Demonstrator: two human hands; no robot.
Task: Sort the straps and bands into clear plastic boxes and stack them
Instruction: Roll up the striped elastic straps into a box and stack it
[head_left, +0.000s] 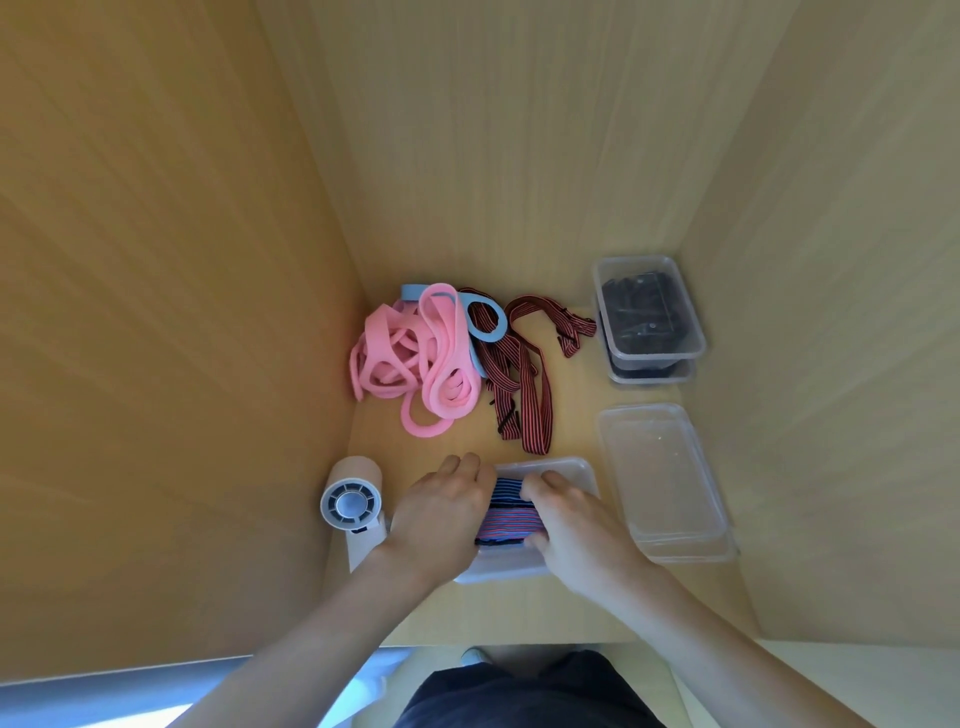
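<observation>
The step in hand looks like packing: a folded bundle of blue-striped straps (511, 514) sits in the open box (576, 467), the clear plastic one nearest the person, and both hands are on it. The right hand (571, 525) has its grip closed round the bundle's right end, fingers over the top and thumb at the near edge. The left hand (441, 506) lies against the bundle's left side with fingers bent; whether its grip holds the straps or the box wall cannot be told. Beyond the open box lie the unsorted things on the desk (457, 431): a tangle of pink bands (410, 358), blue bands (491, 332) among them, and red-and-black striped straps (524, 384). To the right of the open box stands an empty clear box (670, 483); beyond that, two stacked boxes (691, 343) hold dark straps. A small white fan (350, 504) stands left of it. The next move probably calls for pressing the bundle flat below the rim, releasing it, then reaching beyond for another kind.
</observation>
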